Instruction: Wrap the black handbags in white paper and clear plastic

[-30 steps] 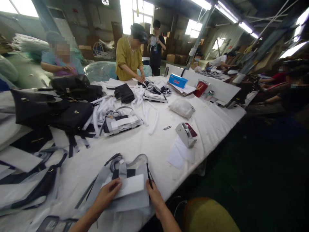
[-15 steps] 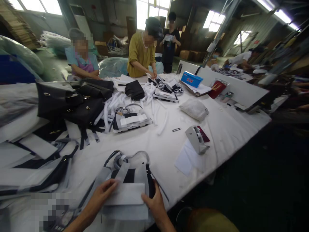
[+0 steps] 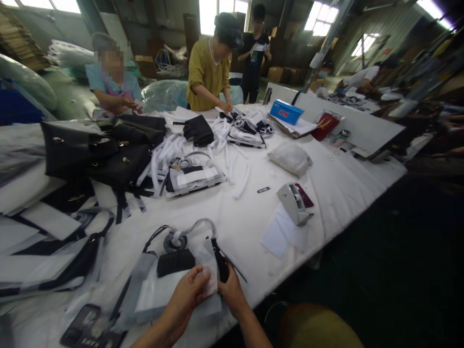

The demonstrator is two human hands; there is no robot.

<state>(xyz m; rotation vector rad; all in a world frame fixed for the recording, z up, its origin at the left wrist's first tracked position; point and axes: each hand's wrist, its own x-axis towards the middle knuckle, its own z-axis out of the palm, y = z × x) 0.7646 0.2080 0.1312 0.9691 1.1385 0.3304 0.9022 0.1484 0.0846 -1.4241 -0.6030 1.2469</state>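
A black bag [image 3: 176, 262] lies at the near edge of the table, partly wrapped in translucent white sheets, with a coiled grey-wrapped strap [image 3: 175, 240] behind it. My left hand [image 3: 192, 290] is over the bag's right part, its thumb and fingers pinched on a thin white wrapping sheet [image 3: 208, 256]. Gripping the black right side of the bag is my right hand [image 3: 232, 290], its fingers partly hidden behind that edge. A white sheet [image 3: 150, 290] spreads across the bag's front, partly covered by my left forearm.
Left of the bag lie a phone [image 3: 81, 324] and more wrapped bag parts [image 3: 54, 261]. Farther back are black bags [image 3: 119, 159], white tubes [image 3: 166, 154] and another wrapped bag [image 3: 195, 179]. On the right are thread snips [image 3: 264, 189] and a tape dispenser [image 3: 293, 203]. Co-workers [image 3: 210, 72] are across the table.
My left hand has moved right across the bag and now pinches the sheet near its right side. More of the black panel shows. My right hand stays on the bag's right side.
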